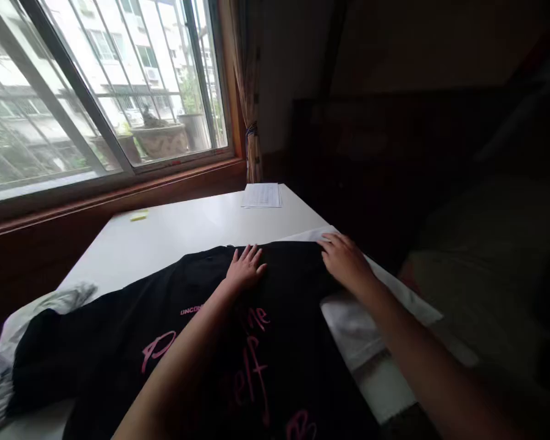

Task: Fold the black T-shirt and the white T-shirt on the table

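A black shirt lies under both hands on the tabletop: left hand flat, fingers spread; right hand at its edge, grip unclear. Light, even outward pressure should keep cloth flat.

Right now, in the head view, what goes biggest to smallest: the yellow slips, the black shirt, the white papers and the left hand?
1. Black shirt
2. Left hand and white papers: too alike to rank, and the hand is nearer
3. Yellow slips

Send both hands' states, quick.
Left hand: open, resting on the black shirt.
Right hand: at the shirt's right-side edge; whether it grips cannot be told.
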Action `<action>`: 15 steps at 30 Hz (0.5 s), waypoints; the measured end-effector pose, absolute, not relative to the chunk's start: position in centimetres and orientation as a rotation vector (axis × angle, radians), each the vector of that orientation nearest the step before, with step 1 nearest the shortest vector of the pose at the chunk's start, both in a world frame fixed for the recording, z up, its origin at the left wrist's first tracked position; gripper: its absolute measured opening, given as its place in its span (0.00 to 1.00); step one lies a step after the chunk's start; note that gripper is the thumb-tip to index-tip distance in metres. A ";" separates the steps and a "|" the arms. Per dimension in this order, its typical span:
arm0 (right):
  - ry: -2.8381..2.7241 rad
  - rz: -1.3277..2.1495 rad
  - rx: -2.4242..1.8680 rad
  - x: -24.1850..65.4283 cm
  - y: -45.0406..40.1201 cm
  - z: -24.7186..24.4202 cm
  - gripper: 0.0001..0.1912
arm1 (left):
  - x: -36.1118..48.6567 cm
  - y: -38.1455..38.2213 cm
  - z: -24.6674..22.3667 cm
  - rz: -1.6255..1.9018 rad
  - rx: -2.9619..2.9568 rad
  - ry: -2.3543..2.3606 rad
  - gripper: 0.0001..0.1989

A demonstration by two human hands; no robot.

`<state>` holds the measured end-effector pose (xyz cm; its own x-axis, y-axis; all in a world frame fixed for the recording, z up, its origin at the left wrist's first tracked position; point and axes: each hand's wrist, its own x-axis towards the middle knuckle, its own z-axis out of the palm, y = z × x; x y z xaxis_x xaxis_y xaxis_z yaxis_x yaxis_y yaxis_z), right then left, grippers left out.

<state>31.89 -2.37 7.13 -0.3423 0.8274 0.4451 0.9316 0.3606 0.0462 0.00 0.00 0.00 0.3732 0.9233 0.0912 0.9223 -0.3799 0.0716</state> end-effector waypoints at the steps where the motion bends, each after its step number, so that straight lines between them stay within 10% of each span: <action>1: -2.337 -0.371 -1.486 30.7 -2.3 6.8 0.23 | 0.0 0.0 0.0 0.182 2.596 1.746 0.35; 15: -2.635 0.079 -1.426 28.3 -3.2 2.4 0.32 | -0.1 0.5 0.6 0.175 2.573 1.756 0.34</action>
<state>28.28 -3.21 2.44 -0.5393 0.8360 0.1011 0.8284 0.5483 -0.1145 -0.15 0.54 0.57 0.3604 0.9293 0.0803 0.9269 -0.3664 0.0809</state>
